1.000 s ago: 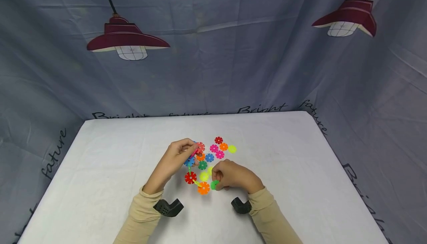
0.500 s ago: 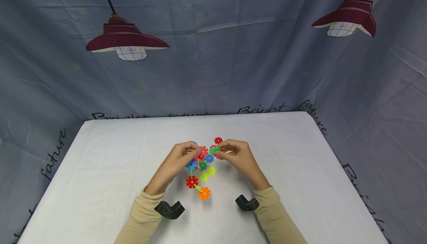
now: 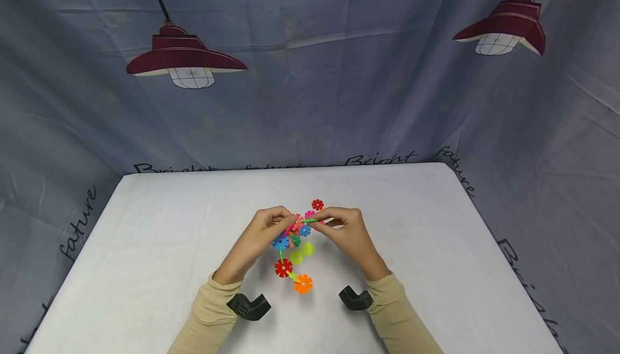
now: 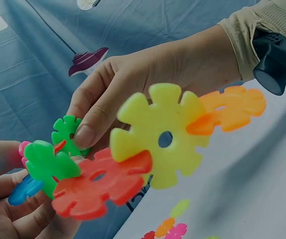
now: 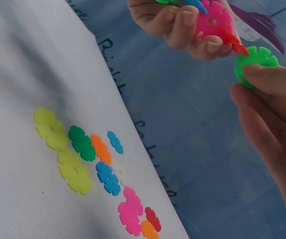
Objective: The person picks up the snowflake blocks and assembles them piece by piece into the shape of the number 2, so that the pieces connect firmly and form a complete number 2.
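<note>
My left hand (image 3: 268, 227) holds a chain of interlocking snowflake discs by a pink disc (image 5: 213, 22). A blue disc (image 3: 280, 242), a red disc (image 3: 283, 268), a yellow disc (image 4: 165, 137) and an orange disc (image 3: 303, 284) trail down from it toward my body. Between thumb and fingers, my right hand (image 3: 346, 230) pinches a green snowflake disc (image 5: 263, 56). Its edge meets a coral-red disc (image 5: 236, 43) that sticks out from the held chain.
Loose discs lie on the white table (image 3: 411, 225) beneath and beyond the hands: two yellow ones (image 5: 74, 172), a dark green one (image 5: 82, 143), blue ones (image 5: 108, 178), pink ones (image 5: 129, 218), orange and red ones. A grey-blue curtain (image 3: 310, 101) hangs behind the table.
My right hand has picked up the green disc from the near side and brought it up to the chain, then turned it edge-on. My left hand has shifted slightly right with the chain.
</note>
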Motion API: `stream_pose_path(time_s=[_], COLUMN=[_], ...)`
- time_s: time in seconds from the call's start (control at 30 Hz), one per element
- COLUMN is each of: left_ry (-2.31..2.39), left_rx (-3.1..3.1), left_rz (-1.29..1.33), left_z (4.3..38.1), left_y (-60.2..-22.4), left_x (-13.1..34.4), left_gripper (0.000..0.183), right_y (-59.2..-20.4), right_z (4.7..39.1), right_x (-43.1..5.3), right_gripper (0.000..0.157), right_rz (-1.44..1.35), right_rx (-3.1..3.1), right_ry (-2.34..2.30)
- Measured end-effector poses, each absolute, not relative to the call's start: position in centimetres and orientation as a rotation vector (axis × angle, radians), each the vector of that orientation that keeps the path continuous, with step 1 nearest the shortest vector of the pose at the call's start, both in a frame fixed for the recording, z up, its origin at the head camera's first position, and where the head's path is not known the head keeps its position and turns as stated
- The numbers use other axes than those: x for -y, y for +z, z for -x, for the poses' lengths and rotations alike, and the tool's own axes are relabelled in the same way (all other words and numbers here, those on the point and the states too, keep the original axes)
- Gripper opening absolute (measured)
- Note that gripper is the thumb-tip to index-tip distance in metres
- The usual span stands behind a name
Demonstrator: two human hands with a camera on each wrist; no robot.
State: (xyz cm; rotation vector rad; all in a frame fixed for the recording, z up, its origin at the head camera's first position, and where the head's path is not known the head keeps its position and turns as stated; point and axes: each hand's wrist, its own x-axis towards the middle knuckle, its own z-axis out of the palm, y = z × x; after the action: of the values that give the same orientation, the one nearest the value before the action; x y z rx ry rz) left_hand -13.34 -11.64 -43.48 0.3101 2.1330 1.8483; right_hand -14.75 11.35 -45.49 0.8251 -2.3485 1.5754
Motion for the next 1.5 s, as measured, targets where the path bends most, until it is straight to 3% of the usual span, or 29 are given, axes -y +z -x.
stream_pose_path(time_s=[0.4,0.57,0.8,1.07,1.5], left_ry=[1.86,1.866,1.887,1.891,1.888], left_rx=[-2.107,-2.109,-2.129,-2.143,-2.15], left_rz=[-0.317,-0.329,-0.289,-0.277,-0.283], left_z=[13.1,13.1,13.1,13.2,13.3], left_y=[-43.1,-43.0,-42.9,-43.0,-43.0], left_x=[11.6,11.7,12.0,12.0,12.0], left_gripper=[0.031,0.036,0.03,0.031,0.029], right_y=[-45.8,-45.7,-46.7,-49.0,-49.9], right_z=[14.7,14.6,15.2,15.7,15.6], right_x=[-10.8,-10.8,-10.9,-10.7,-10.4], right_gripper=[0.016,0.022,0.031,0.027,0.02], right_rz=[-0.947,-0.945,-0.899,-0.831,-0.767], right_rx=[2.277,2.317,2.59,3.016,3.097], right_ry=[1.469,1.522,1.526,1.257,1.188])
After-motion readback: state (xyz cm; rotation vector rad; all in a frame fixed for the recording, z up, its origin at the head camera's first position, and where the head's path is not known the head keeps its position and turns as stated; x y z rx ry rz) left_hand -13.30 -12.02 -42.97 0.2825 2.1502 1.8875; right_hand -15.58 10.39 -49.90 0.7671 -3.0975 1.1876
